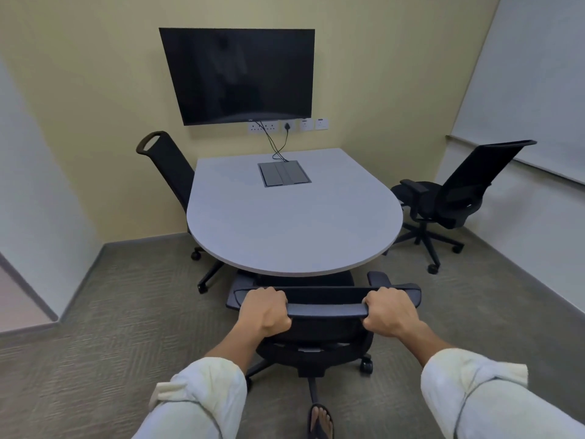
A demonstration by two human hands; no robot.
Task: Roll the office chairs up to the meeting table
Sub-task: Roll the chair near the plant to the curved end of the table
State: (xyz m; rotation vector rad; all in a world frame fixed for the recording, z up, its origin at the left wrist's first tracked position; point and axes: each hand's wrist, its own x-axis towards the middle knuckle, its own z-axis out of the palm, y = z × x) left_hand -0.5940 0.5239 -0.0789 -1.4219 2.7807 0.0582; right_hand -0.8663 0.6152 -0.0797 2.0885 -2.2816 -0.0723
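A black office chair (326, 308) stands right in front of me, its seat partly under the near rounded edge of the grey meeting table (285, 229). My left hand (266, 310) and my right hand (391, 312) both grip the top bar of its backrest. A second black chair (169, 163) sits at the table's left side, tucked against it. A third black chair (456, 198) stands apart from the table on the right, turned toward it, close to the right wall.
A dark screen (240, 74) hangs on the far yellow wall above sockets, with cables running down to a cable box (283, 174) in the tabletop. A whiteboard (538, 90) covers the right wall. Carpeted floor lies around me; my sandalled foot (319, 421) is behind the chair base.
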